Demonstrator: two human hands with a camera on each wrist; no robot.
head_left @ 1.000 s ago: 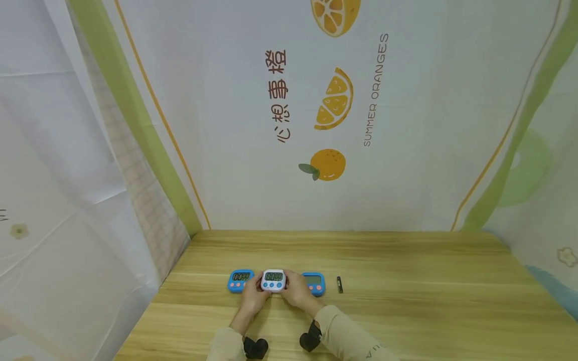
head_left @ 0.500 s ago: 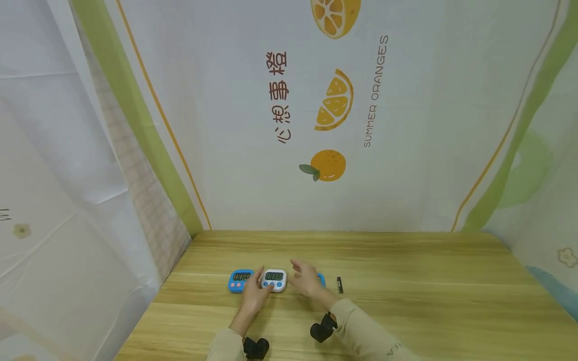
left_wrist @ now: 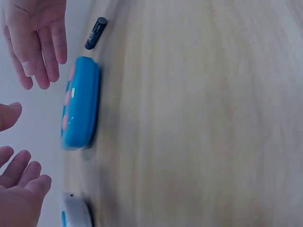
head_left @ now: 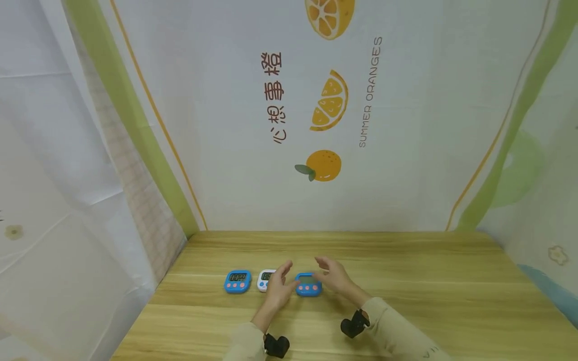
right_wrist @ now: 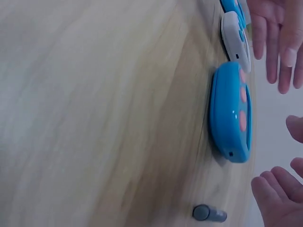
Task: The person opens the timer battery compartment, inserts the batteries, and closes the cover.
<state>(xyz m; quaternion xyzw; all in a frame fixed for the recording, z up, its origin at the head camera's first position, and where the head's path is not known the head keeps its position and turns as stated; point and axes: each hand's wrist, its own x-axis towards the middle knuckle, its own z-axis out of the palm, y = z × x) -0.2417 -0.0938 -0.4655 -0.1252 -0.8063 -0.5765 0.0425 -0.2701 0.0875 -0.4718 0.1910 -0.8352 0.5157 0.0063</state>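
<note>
A blue digital timer (head_left: 309, 292) with pink buttons and a blank-looking screen lies on the wooden table between my two hands. My left hand (head_left: 278, 291) hovers at its left side, fingers spread and holding nothing. On the other side is my right hand (head_left: 337, 280), fingers loosely extended over the timer's right edge. In both wrist views the fingers look apart from the blue timer. A white timer (head_left: 262, 282) with blue buttons is partly hidden behind my left hand. Farther left lies a second blue timer (head_left: 238, 283), digits on its screen.
A small dark battery (left_wrist: 96, 33) lies beyond the blue timer in the left wrist view; my right arm hides it in the head view. A white curtain (head_left: 226, 150) printed with oranges hangs behind the table (head_left: 429, 291).
Both hands have left the white timer and moved right to either side of the right-hand blue timer. The right hand let go first, then the left. The timers stay in their row.
</note>
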